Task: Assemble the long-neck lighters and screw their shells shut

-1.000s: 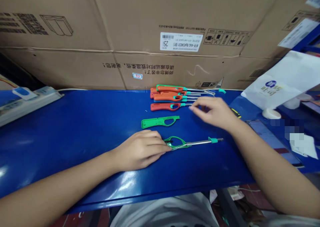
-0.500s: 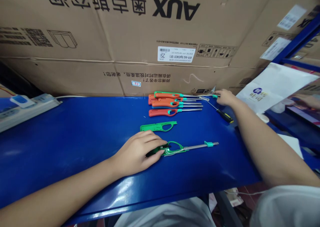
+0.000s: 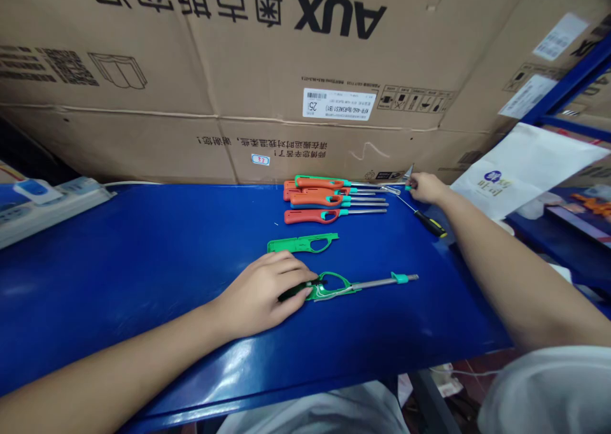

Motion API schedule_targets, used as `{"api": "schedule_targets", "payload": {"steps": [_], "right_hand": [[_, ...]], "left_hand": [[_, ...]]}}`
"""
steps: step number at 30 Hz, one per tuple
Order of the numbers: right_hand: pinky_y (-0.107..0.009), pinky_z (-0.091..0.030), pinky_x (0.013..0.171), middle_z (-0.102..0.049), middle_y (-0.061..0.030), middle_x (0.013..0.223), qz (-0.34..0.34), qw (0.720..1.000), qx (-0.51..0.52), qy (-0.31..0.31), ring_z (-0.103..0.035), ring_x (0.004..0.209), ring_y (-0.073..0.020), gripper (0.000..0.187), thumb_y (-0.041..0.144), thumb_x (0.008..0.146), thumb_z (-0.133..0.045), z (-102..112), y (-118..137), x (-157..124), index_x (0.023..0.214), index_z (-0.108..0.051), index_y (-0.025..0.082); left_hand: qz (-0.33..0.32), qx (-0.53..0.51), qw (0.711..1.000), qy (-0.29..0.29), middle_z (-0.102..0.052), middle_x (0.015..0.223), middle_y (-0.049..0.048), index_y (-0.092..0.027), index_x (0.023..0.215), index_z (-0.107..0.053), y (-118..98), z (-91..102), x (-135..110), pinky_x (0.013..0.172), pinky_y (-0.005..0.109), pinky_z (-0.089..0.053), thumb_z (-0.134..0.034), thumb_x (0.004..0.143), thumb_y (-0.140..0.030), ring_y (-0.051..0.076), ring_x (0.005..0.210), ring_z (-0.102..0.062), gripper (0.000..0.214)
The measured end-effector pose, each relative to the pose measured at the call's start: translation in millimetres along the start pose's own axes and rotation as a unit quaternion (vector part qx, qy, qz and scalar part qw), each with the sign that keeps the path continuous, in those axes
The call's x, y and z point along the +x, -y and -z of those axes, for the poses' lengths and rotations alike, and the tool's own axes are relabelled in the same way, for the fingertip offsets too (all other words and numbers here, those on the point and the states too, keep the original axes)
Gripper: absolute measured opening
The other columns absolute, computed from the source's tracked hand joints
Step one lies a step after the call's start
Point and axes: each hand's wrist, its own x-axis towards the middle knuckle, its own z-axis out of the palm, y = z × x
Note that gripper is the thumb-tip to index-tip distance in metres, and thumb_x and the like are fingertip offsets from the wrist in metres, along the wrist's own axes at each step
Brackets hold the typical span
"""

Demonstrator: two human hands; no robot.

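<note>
My left hand (image 3: 267,291) is closed round the handle of an opened green gas lighter (image 3: 337,285). The lighter's loop, wires and long metal barrel stick out to the right, with a teal collar (image 3: 401,278) near the tip. Just beyond that hand lies the loose green half-shell (image 3: 305,243) of a handle. At the back right, my right hand (image 3: 427,187) has its fingers pinched together beside a small teal piece (image 3: 408,188) and a pointed metal blade (image 3: 409,172). What lies between those fingertips is hidden.
Several red, orange and green gas lighters (image 3: 312,216) are piled at the back middle. Right of them lies a screwdriver (image 3: 429,223) with a black and yellow handle. A large cardboard box (image 3: 258,122) walls the back, a power strip (image 3: 62,208) sits left, and a white paper bag (image 3: 515,173) right.
My right hand has shifted slightly left, its fingers drawing closer together by the teal piece. The left hand stays on the green lighter, which has barely moved.
</note>
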Motion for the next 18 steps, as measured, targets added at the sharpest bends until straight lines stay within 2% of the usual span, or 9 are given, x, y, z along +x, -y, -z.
{"api": "schedule_targets", "payload": {"steps": [3,7,9,12,13,15,16,18], "right_hand": [[-0.044,-0.057,0.091,-0.063,-0.01,0.127,-0.01,0.999,0.037,0.007,-0.065,0.108,-0.0231,0.034,0.036,0.097,-0.063,8,8,-8,0.126,-0.062,0.018],[-0.042,-0.054,0.09,-0.067,-0.0097,0.094,0.005,0.992,0.122,-0.034,-0.066,0.096,-0.0263,0.016,0.016,0.083,-0.071,22,31,-25,0.098,-0.065,0.014],[-0.04,-0.055,0.085,-0.064,-0.0067,0.087,0.033,0.981,0.185,-0.047,-0.066,0.089,-0.024,0.02,0.013,0.079,-0.068,29,51,-43,0.097,-0.061,0.017],[-0.034,-0.058,0.072,-0.063,-0.0023,0.083,0.096,0.952,0.292,0.003,-0.065,0.074,-0.0171,0.018,0.022,0.084,-0.061,34,90,-88,0.102,-0.058,0.022],[-0.031,-0.058,0.068,-0.062,-0.0002,0.083,0.127,0.93,0.342,0.041,-0.065,0.07,-0.0147,0.019,0.026,0.084,-0.063,34,104,-105,0.102,-0.057,0.023],[-0.029,-0.056,0.062,-0.058,0.0036,0.078,0.181,0.809,0.527,0.188,-0.06,0.063,-0.0117,0.031,0.032,0.076,-0.077,31,130,-140,0.096,-0.055,0.023],[-0.026,-0.054,0.06,-0.055,0.0053,0.075,0.185,0.766,0.572,0.228,-0.058,0.06,-0.0097,0.034,0.033,0.073,-0.082,28,140,-155,0.092,-0.055,0.022],[-0.023,-0.052,0.059,-0.055,0.0058,0.076,0.19,0.723,0.612,0.258,-0.056,0.061,-0.0073,0.038,0.03,0.068,-0.088,19,156,-176,0.088,-0.058,0.02]], "left_hand": [[0.001,-0.003,1.0,0.006,-0.074,0.108,0.0075,-0.02,0.12,-0.069,1,-0.2,0,0.088,0.036,-0.052,-0.053,0.1,-0.025,0.021,0.098,-0.065,0.026],[0.005,-0.012,1.0,0.005,-0.073,0.109,0.0072,-0.02,0.12,-0.069,1,-1.0,0,0.089,0.036,-0.051,-0.053,0.1,-0.024,0.021,0.099,-0.065,0.026],[0.007,-0.016,1.0,0.001,-0.073,0.109,0.007,-0.02,0.12,-0.069,1,-1.4,0,0.089,0.036,-0.051,-0.053,0.1,-0.024,0.021,0.1,-0.065,0.025],[0.008,-0.019,1.0,-0.001,-0.073,0.109,0.0069,-0.02,0.119,-0.069,1,-1.6,0,0.089,0.037,-0.051,-0.053,0.1,-0.024,0.021,0.1,-0.065,0.025],[0.009,-0.02,1.0,-0.002,-0.073,0.109,0.007,-0.02,0.119,-0.069,1,-1.6,0,0.089,0.037,-0.051,-0.053,0.1,-0.024,0.021,0.1,-0.065,0.025],[0.009,-0.021,1.0,-0.003,-0.073,0.109,0.0072,-0.02,0.12,-0.069,0,-1.6,0,0.09,0.037,-0.051,-0.053,0.1,-0.024,0.021,0.1,-0.066,0.025],[0.009,-0.021,1.0,-0.003,-0.073,0.109,0.0073,-0.019,0.12,-0.069,0,-1.6,0,0.09,0.037,-0.051,-0.053,0.1,-0.024,0.021,0.1,-0.066,0.025],[0.007,-0.02,1.0,-0.003,-0.074,0.108,0.0072,-0.019,0.12,-0.069,0,-1.6,0,0.089,0.036,-0.051,-0.054,0.1,-0.023,0.021,0.099,-0.066,0.025]]}}
